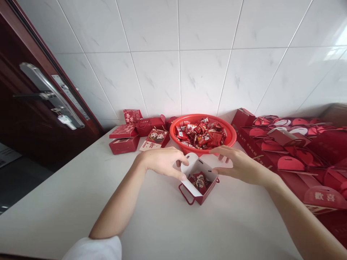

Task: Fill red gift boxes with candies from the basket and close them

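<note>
The left hand (161, 162) and right hand (239, 162) were spread around a square red paper box (209, 191), white inside; pushing too hard could have bent its white flaps (192, 187).

One left hand (164, 162), one right hand (236, 163), one open box (208, 195), one basket (232, 136), one desk (151, 224), one door (29, 141), one door handle (32, 95), many candies (199, 134), many piled boxes (291, 164), both too overlapped to count

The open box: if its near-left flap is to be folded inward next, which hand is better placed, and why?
Probably the left hand: its thumb is at the edge of the near-left flap, while the right hand is across the open box, by the opposite side.
</note>
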### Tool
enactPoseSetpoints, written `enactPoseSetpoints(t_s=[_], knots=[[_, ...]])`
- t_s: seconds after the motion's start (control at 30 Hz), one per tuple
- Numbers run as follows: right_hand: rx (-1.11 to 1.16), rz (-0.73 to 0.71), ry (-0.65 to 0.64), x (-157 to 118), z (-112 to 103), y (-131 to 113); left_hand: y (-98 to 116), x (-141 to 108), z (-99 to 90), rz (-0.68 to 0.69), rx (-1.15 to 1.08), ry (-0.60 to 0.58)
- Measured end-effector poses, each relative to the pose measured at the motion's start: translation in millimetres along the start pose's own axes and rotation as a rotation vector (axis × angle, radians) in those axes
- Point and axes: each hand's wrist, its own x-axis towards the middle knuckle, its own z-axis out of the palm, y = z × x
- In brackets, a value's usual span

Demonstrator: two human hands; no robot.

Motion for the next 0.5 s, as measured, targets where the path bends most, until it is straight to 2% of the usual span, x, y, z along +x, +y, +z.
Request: enactPoseSetpoints(t_s=[0.27,0.5], knots=[[0.156,0.035,0.095,-50.2,30.9,25.6,2.0,-1.3,-1.6,0.010,-0.035,-0.018],[0.346,-0.198,0.205,-68.5,55.0,19.5,5.6,14.9,5.3,0.026,-0.101,0.054]])
